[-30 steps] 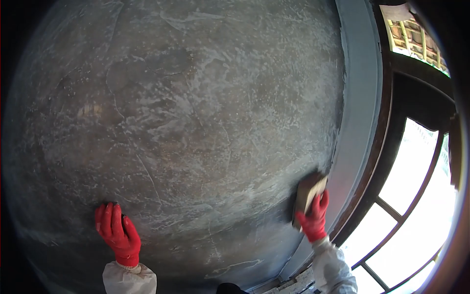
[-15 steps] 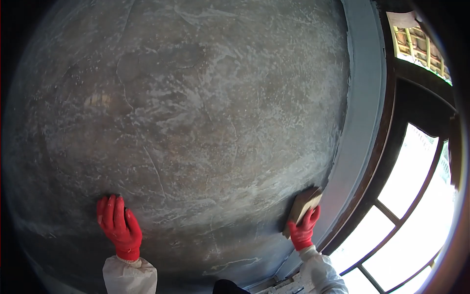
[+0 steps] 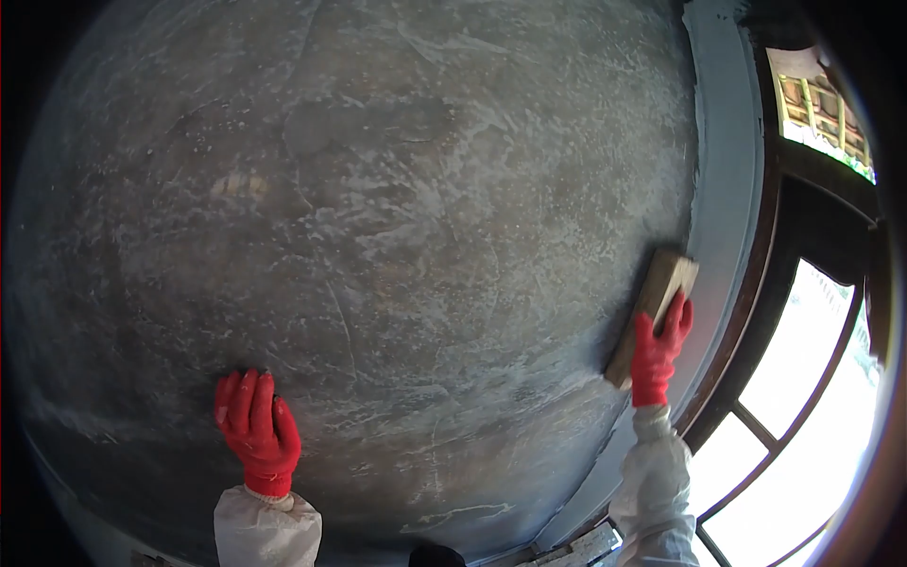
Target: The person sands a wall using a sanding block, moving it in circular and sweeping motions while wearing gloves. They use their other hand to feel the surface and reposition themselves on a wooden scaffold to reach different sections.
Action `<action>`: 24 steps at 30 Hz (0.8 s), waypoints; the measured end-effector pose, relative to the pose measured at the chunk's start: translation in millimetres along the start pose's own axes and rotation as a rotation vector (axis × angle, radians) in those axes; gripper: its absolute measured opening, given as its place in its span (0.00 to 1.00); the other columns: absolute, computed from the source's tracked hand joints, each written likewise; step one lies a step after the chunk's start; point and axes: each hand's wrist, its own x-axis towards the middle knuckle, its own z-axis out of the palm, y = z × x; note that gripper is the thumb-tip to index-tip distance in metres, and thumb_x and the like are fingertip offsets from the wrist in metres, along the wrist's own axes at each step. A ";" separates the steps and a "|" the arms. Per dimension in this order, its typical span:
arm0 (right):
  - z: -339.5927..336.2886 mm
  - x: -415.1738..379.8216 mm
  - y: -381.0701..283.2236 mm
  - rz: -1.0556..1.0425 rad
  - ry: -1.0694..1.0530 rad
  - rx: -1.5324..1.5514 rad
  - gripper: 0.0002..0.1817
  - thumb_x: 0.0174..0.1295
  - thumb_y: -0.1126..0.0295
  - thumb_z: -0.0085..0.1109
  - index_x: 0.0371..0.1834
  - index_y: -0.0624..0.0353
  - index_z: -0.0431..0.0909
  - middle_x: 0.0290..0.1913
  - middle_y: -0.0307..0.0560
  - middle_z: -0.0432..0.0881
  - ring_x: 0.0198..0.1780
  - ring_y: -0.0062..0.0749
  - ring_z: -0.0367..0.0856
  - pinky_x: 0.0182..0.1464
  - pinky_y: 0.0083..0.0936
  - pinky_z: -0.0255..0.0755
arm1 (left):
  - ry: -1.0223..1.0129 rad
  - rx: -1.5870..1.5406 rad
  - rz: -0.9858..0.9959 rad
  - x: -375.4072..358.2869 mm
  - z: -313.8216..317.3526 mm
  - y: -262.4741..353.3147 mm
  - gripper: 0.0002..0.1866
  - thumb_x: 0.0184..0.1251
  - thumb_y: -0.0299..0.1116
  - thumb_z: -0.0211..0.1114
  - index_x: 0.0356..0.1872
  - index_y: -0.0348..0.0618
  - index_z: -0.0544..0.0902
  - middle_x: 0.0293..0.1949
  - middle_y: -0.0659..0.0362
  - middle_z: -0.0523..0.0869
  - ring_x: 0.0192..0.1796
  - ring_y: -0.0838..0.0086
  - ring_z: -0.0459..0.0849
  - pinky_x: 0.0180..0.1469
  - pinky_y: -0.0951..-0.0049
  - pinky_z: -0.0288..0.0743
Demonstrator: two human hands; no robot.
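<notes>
Head view: right hand (image 3: 658, 364) grips a wooden block (image 3: 665, 279), long axis tilted along the right edge of the grey wall (image 3: 444, 246); left hand (image 3: 260, 430), well leftward, curls, contents unclear.

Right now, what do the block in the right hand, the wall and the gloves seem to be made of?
The block looks like bare wood: brownish, dull, straight-edged. The wall seems cement or plaster, shown by its mottled grey face, crack-like lines and slight sheen. The red gloves, snug and matte, may be coated fabric.
</notes>
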 end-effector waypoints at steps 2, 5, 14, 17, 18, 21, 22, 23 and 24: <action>-5.0 -43.7 9.3 -0.074 -0.025 -0.025 0.46 0.53 0.61 0.68 0.76 0.56 0.57 0.74 0.68 0.51 0.72 0.61 0.58 0.71 0.44 0.57 | 0.000 -0.026 0.019 1.4 -0.7 -0.2 0.19 0.64 0.27 0.57 0.56 0.36 0.79 0.60 0.50 0.76 0.62 0.48 0.72 0.63 0.49 0.65; -18.5 -137.6 31.7 -0.133 -0.126 -0.103 0.50 0.50 0.59 0.69 0.77 0.56 0.53 0.74 0.69 0.49 0.73 0.66 0.55 0.71 0.49 0.56 | -0.005 -0.019 0.022 5.2 -3.7 2.2 0.18 0.64 0.27 0.57 0.56 0.36 0.79 0.59 0.50 0.76 0.61 0.48 0.73 0.63 0.49 0.65; -17.3 -70.8 22.3 -0.150 -0.113 0.006 0.46 0.50 0.66 0.69 0.76 0.56 0.57 0.75 0.66 0.51 0.75 0.61 0.54 0.71 0.46 0.56 | 0.033 -0.019 0.014 7.5 -3.2 2.2 0.17 0.58 0.29 0.61 0.50 0.39 0.82 0.54 0.52 0.80 0.55 0.52 0.76 0.61 0.49 0.68; -6.6 -3.3 3.6 -0.018 -0.056 0.057 0.44 0.53 0.68 0.67 0.75 0.57 0.58 0.75 0.64 0.52 0.75 0.56 0.55 0.72 0.42 0.54 | -0.016 -0.007 0.038 3.8 -3.7 0.4 0.18 0.63 0.27 0.58 0.54 0.35 0.78 0.58 0.49 0.77 0.60 0.49 0.73 0.63 0.47 0.65; -4.8 7.1 0.5 0.073 -0.035 0.070 0.44 0.54 0.68 0.67 0.75 0.57 0.58 0.75 0.63 0.52 0.75 0.55 0.55 0.73 0.40 0.53 | -0.015 0.005 0.044 3.4 -3.2 0.0 0.18 0.63 0.27 0.58 0.54 0.35 0.78 0.58 0.49 0.77 0.60 0.49 0.73 0.63 0.47 0.65; -4.7 -6.7 3.8 0.028 -0.016 0.051 0.43 0.55 0.69 0.66 0.75 0.58 0.58 0.75 0.62 0.52 0.75 0.54 0.55 0.74 0.39 0.51 | 0.000 0.018 0.046 1.5 -1.6 0.4 0.19 0.63 0.27 0.58 0.56 0.35 0.77 0.59 0.49 0.76 0.61 0.49 0.73 0.63 0.47 0.64; -7.1 -23.2 7.2 -0.020 -0.042 0.034 0.44 0.55 0.68 0.66 0.76 0.59 0.57 0.76 0.63 0.51 0.75 0.55 0.53 0.74 0.41 0.50 | 0.004 0.025 0.055 1.7 -1.1 -0.5 0.19 0.63 0.27 0.57 0.56 0.35 0.77 0.59 0.49 0.75 0.61 0.49 0.72 0.63 0.47 0.64; -12.4 -45.6 13.7 -0.061 -0.086 -0.015 0.45 0.56 0.62 0.66 0.76 0.59 0.55 0.76 0.65 0.50 0.75 0.58 0.52 0.74 0.44 0.49 | 0.005 0.031 0.062 1.6 -1.7 -0.4 0.20 0.63 0.27 0.57 0.56 0.35 0.77 0.59 0.49 0.75 0.61 0.49 0.72 0.63 0.47 0.64; -16.1 -73.1 19.0 -0.080 -0.113 -0.030 0.46 0.57 0.54 0.64 0.77 0.58 0.53 0.76 0.66 0.48 0.76 0.61 0.51 0.74 0.47 0.48 | -0.006 0.036 0.058 2.1 -3.1 1.0 0.20 0.64 0.27 0.57 0.57 0.35 0.76 0.60 0.48 0.74 0.62 0.48 0.72 0.64 0.46 0.64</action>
